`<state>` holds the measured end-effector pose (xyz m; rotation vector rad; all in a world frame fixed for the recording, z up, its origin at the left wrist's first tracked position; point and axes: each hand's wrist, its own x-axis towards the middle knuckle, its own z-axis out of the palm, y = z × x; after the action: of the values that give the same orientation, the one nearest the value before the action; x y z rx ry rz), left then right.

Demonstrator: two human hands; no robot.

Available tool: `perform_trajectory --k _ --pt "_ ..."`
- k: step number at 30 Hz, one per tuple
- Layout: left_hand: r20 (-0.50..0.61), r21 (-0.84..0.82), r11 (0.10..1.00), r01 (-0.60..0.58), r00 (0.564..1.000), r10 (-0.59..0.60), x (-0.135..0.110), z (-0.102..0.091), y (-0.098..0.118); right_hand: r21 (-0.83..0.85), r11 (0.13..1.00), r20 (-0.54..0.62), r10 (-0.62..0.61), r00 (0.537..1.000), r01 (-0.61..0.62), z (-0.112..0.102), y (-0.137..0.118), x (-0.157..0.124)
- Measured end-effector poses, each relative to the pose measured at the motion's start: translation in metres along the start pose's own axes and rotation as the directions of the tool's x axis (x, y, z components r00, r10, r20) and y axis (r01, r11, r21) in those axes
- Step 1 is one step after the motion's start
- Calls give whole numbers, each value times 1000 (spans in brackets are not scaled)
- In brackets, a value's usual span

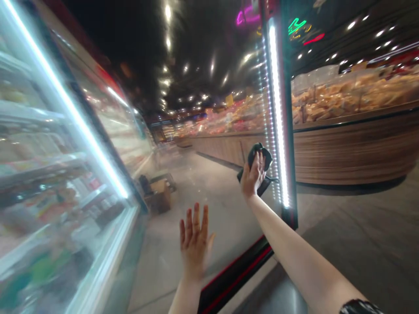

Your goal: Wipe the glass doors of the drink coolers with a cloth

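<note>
My right hand [252, 176] presses a dark, crumpled cloth [267, 160] against the glass door [225, 205], close to the lit strip along the door's edge. Part of the cloth hangs below the fingers. Lower and to the left, my left hand [195, 235] is raised with fingers spread and nothing in it. Whether its palm touches the pane I cannot tell. A black lower frame with a red line [238, 274] runs beneath both hands. The bright vertical light strip [278, 113] stands just right of the cloth.
A refrigerated case [59, 174] with blurred goods on shelves fills the left side. A cardboard box [160, 196] sits on the floor beyond the glass. Wood-panelled counters [350, 152] heaped with goods stand at the back and right.
</note>
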<state>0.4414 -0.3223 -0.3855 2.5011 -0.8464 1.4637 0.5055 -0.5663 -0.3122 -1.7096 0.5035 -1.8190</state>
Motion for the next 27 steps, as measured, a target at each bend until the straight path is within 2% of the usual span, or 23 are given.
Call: perform_trajectory --k 2,3,4,5,6,7,9,10,11,12,13,14,16,17,18,20,22,23,25,27 --pt "-20 19 999 49 999 -49 -8 -10 -13 6 997 86 -78 993 78 -3 -61 -22" --pt "-37 30 997 74 997 -73 -13 -14 -18 25 987 152 -159 976 157 -7 -86 -37" --pt "-61 38 994 101 993 -99 -18 -16 -22 60 964 215 -265 940 258 -11 -105 -53" --pt "-88 42 991 129 988 -125 -23 -18 -25 111 920 264 -393 881 377 -16 -119 -67" --pt "-114 43 987 157 982 -151 -27 -19 -27 172 848 296 -529 795 501 -21 -127 -78" --pt "-136 42 982 182 975 -175 -32 -19 -29 237 751 306 -660 686 616 -25 -130 -82" --pt "-154 45 977 210 967 -201 -38 -18 -31 349 524 290 -849 442 777 -31 -122 -72" --pt "-151 51 976 213 967 -204 -40 -18 -32 375 445 283 -890 357 813 -32 -112 -59" --pt "-146 59 976 208 969 -198 -39 -19 -34 374 419 292 -900 324 827 -33 -99 -41" --pt "-140 66 978 198 972 -187 -37 -20 -36 348 444 311 -886 345 826 -33 -85 -20" --pt "-139 72 980 184 975 -173 -33 -23 -40 283 532 337 -834 436 798 -32 -68 2" --pt "-143 77 983 169 977 -157 -27 -26 -44 197 641 360 -751 553 742 -31 -52 24" --pt "-155 86 987 137 980 -122 -12 -37 -55 22 865 313 -481 819 500 -28 -19 63" --pt "-161 92 988 122 981 -106 -3 -43 -61 -29 938 245 -328 912 345 -26 -6 78" --pt "-165 100 989 107 982 -90 7 -50 -67 -51 971 199 -219 955 233 -23 4 88" --pt "-167 116 989 87 984 -67 23 -66 -79 -46 997 140 -62 988 69 -18 8 98" --pt "-163 125 989 81 985 -60 33 -80 -90 -9 1000 137 -19 990 21 -12 -13 91" --pt "-165 126 989 84 984 -63 35 -86 -95 12 999 143 -40 989 39 -9 -33 83" --pt "-177 122 987 109 980 -86 33 -97 -106 54 985 167 -170 971 163 -4 -87 57" --pt "-201 118 980 159 970 -134 24 -105 -118 97 939 198 -343 918 330 -3 -151 23"
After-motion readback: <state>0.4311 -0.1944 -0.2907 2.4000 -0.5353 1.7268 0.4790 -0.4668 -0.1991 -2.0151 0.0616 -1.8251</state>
